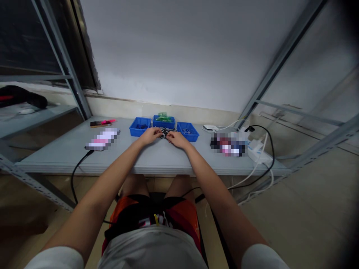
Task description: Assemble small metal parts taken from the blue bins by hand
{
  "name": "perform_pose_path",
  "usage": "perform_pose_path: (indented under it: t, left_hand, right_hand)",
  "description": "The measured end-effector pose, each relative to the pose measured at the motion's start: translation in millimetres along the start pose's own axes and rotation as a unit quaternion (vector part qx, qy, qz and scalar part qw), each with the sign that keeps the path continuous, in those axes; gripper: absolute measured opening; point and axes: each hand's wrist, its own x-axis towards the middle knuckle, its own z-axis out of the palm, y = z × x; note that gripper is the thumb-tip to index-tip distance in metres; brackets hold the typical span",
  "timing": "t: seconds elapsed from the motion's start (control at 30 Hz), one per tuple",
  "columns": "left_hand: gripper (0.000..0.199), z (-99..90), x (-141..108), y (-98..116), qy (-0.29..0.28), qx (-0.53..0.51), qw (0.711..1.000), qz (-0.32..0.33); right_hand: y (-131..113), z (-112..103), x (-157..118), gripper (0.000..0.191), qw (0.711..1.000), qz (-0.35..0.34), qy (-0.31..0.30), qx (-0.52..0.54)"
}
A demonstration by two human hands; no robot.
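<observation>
A pile of small dark and silvery pieces [166, 132] lies on the shelf top between my hands; its parts are too small to name. My left hand [152, 135] reaches its left side, fingers bent together at the pieces. On the other side my right hand [178, 139] has its fingertips pinched at the pile's edge. Whatever either hand holds is too small to make out. Around the pile stand three blue trays: a left tray [131, 132] with dark bits, a back tray [155, 124] with green pieces, and a right tray [193, 138] with small pale and dark pieces.
A blurred-out phone-like device [102, 139] with a black cable lies at left, near a dark item with a pink piece [108, 122]. At right are a pixelated object [227, 145], white power strips [259, 151] and loose cables. Metal uprights [280, 61] flank the grey shelf.
</observation>
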Motion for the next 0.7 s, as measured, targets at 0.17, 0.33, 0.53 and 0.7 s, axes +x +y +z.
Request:
perform_pose_path:
  t: [0.17, 0.33, 0.53, 0.7]
  left_hand:
    - [0.026, 0.5, 0.5, -1.6, 0.0, 0.001, 1.0, 0.0]
    - [0.025, 0.9, 0.8, -3.4, -0.008, 0.004, 1.0, -0.006]
    - [0.025, 3.2, 1.5, -7.6, -0.01, 0.0, 1.0, -0.001]
    - [0.024, 2.5, 0.9, -5.6, -0.019, -0.002, 1.0, -0.001]
  right_hand:
    - [2.3, 0.5, 1.4, 0.016, 1.0, -0.006, 0.02, -0.003]
    - [3.6, -0.2, 3.8, 0.017, 0.998, -0.007, 0.063, -0.008]
    - [-0.5, -0.9, 4.1, 0.017, 0.995, -0.011, 0.1, 0.027]
    - [-5.4, -1.9, 2.2, 0.017, 0.993, -0.012, 0.111, 0.032]
